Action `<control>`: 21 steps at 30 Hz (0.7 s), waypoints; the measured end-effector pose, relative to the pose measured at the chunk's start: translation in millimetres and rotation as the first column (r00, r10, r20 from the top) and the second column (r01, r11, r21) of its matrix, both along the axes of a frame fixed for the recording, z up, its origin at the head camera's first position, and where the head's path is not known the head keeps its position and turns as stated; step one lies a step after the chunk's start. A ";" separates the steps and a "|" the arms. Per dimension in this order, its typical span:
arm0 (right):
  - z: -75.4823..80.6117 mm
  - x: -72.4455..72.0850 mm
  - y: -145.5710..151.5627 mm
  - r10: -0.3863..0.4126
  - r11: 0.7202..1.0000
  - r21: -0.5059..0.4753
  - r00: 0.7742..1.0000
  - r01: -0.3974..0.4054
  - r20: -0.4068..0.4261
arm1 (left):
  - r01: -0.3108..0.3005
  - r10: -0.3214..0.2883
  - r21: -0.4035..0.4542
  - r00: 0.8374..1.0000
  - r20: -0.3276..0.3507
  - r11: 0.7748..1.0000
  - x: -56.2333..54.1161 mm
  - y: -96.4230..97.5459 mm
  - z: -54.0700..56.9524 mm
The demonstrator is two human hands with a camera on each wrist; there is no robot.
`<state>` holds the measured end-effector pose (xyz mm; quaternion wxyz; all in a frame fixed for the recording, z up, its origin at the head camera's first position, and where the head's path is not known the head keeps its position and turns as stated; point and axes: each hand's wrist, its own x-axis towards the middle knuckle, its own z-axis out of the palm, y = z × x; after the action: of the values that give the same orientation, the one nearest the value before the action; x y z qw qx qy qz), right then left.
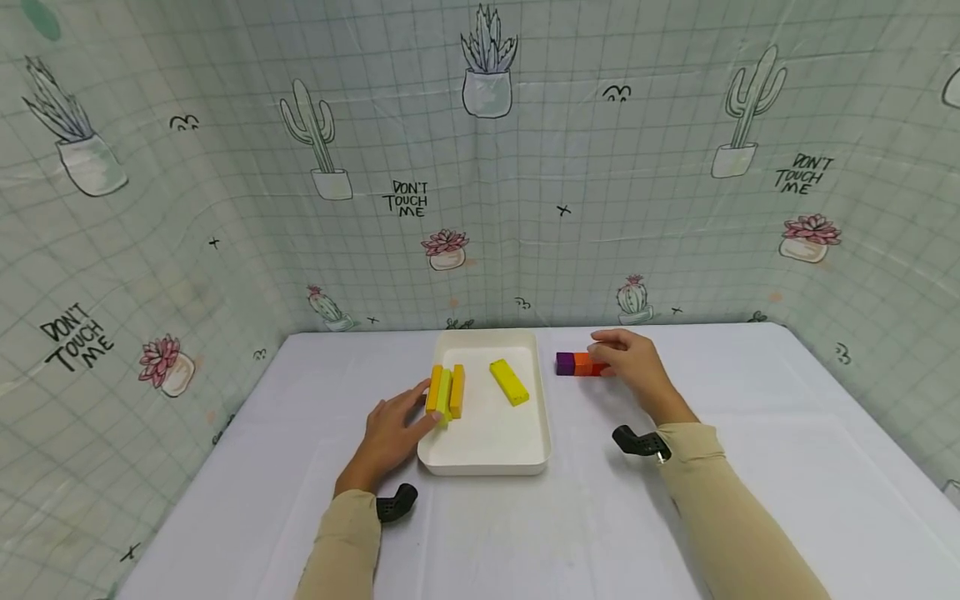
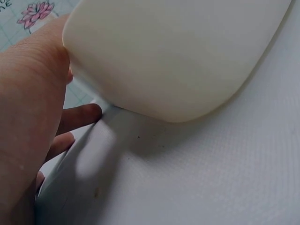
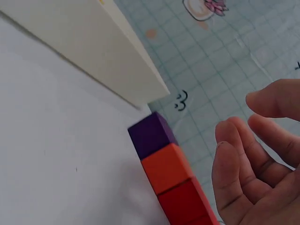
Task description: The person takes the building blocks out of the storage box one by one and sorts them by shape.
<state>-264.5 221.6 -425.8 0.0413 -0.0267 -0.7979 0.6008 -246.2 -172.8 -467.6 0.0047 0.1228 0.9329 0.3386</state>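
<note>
My left hand holds the left side of a white tray, its thumb over the rim and several fingers outside the wall in the left wrist view. Close by the thumb, a few yellow and orange-yellow blocks stand side by side along the tray's left side. Another yellow block lies slanted in the tray's right half. Right of the tray is a row of cubes: purple, orange and red. My right hand hovers beside the red end, fingers loosely bent, nothing between thumb and fingers.
A white cloth covers the table. Behind it and on both sides hangs a checked curtain printed with potted plants. Black wrist devices sit at both sleeve cuffs.
</note>
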 end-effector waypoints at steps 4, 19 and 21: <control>1.7 -7.9 -20.0 0.043 0.999 -0.029 0.999 -0.043 -0.006 | 0.000 0.000 -0.001 1.000 0.007 1.000 -0.6 -1.3 1.1; 12.4 -31.2 -76.4 0.185 0.982 0.018 0.981 -0.186 0.059 | 0.014 -0.014 0.023 1.000 -0.008 1.000 -0.5 -1.5 -1.8; 13.7 -33.9 -81.0 0.204 0.978 0.032 0.976 -0.207 0.080 | 0.014 -0.013 0.025 1.000 -0.008 1.000 -0.5 -1.3 -0.8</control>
<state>-298.5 140.6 -412.1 -0.0509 0.0338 -0.8092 0.5843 -246.7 -174.1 -468.4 0.0018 0.1304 0.9276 0.3499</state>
